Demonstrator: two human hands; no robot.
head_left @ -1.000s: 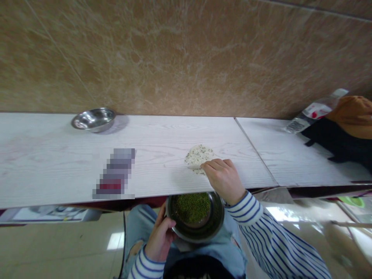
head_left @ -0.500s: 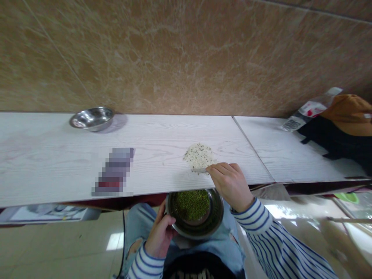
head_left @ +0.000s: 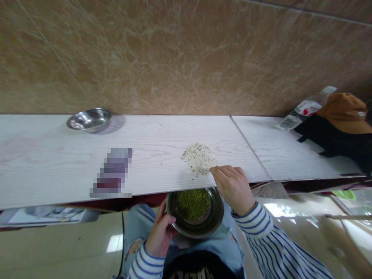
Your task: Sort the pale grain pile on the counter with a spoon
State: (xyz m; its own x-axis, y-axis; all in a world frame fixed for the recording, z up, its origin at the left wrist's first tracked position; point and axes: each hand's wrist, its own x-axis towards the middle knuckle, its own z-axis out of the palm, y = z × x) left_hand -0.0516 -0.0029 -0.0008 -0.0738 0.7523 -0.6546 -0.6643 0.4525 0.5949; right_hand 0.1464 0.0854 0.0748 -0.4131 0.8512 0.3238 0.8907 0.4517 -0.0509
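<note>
My left hand (head_left: 161, 234) grips the rim of a steel bowl (head_left: 216, 221) filled with green mung beans (head_left: 192, 203), held on my lap just under the front edge of the white table (head_left: 58, 162). My right hand (head_left: 234, 188) rests on the table edge with its fingers curled together, holding a small flat card-like piece whose tip touches the near side of a pile of white grains speckled with dark bits (head_left: 198, 158). What that piece is, I cannot make out.
An empty steel bowl (head_left: 89, 120) stands at the back left by the brown tiled wall. A blurred-out patch (head_left: 112, 172) lies left of the grain pile. At the far right are a plastic bottle (head_left: 305, 110), an orange cap (head_left: 343, 112) and dark cloth (head_left: 334, 143).
My right hand has slid toward me and a little right along the table, and the near edge of the grain pile has spread toward the table's edge. My left hand keeps holding the bowl.
</note>
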